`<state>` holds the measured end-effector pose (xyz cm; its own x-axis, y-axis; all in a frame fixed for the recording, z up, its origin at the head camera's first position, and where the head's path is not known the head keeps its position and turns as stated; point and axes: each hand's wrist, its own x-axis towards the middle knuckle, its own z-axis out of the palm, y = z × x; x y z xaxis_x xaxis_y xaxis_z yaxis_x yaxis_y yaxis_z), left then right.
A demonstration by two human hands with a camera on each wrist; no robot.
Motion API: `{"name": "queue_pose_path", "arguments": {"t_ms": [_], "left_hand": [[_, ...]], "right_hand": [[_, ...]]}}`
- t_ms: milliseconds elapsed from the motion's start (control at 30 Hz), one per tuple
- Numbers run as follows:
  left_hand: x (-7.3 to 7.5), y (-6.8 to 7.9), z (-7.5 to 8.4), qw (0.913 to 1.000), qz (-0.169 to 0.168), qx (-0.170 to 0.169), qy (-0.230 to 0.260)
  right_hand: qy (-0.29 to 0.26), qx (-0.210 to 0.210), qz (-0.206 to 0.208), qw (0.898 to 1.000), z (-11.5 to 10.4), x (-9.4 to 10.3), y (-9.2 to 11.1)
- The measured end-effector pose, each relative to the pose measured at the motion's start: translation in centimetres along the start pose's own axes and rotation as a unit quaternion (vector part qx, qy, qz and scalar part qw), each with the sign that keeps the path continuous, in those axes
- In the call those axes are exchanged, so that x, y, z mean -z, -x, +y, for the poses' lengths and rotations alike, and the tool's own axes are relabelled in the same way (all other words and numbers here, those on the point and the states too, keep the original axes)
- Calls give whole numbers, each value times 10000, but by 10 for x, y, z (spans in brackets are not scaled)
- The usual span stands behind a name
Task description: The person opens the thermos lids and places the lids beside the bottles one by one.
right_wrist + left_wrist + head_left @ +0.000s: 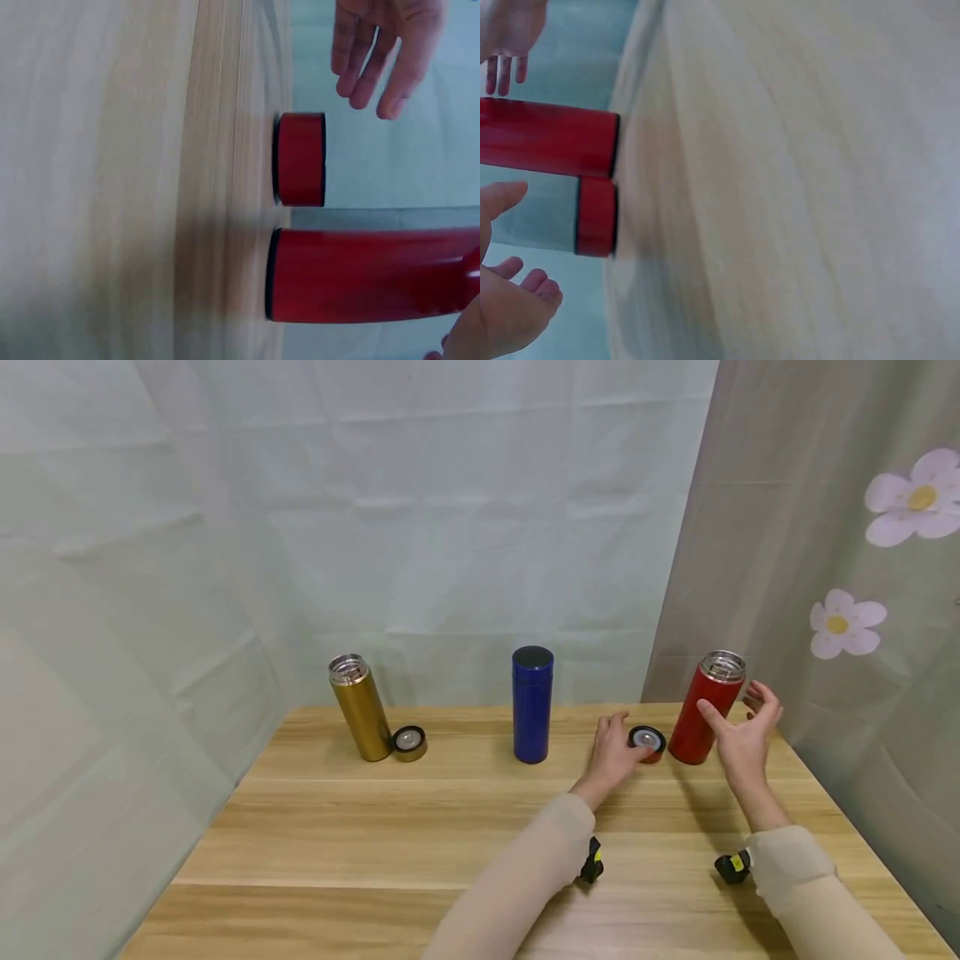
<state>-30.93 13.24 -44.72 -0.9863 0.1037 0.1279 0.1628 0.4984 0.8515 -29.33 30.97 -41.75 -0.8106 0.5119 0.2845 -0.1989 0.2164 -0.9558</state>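
A red thermos bottle (699, 714), its steel mouth uncapped, stands at the right of the table. My right hand (742, 747) is beside it, with the thumb in front of the bottle's side and the fingers spread apart to the right. Left of the bottle lies its red lid (652, 758), inner side up. My left hand (613, 754) is at the lid's left, thumb and fingers parted with the thumb overlapping the rim in the head view. In the left wrist view, a gap shows between these fingers (546, 292) and the red lid (597, 217).
A blue thermos bottle (532, 706) with its lid on stands mid-table. Further left is an uncapped gold thermos bottle (362, 714), with its lid (409, 744) beside it, inner side up. A pale curtain (450, 527) hangs behind the wooden table (337, 843).
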Motion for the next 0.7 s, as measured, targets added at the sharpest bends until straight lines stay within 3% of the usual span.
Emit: {"name": "queue_pose_path", "arguments": {"t_ms": [133,300,567,700], "left_hand": [[11,8,3,9997,-113,-116,200],[32,21,4,9976,-340,-495,357],[63,39,6,9891,-661,-1214,515],[76,48,7,9866,-670,-1449,346]], "right_hand": [[-191,465,405,9979,-10,-2,9],[-683,1080,739,9890,-26,-5,19],[-1691,1738,489,9689,-40,-19,35],[-2266,1908,71,9551,-42,-29,45]]}}
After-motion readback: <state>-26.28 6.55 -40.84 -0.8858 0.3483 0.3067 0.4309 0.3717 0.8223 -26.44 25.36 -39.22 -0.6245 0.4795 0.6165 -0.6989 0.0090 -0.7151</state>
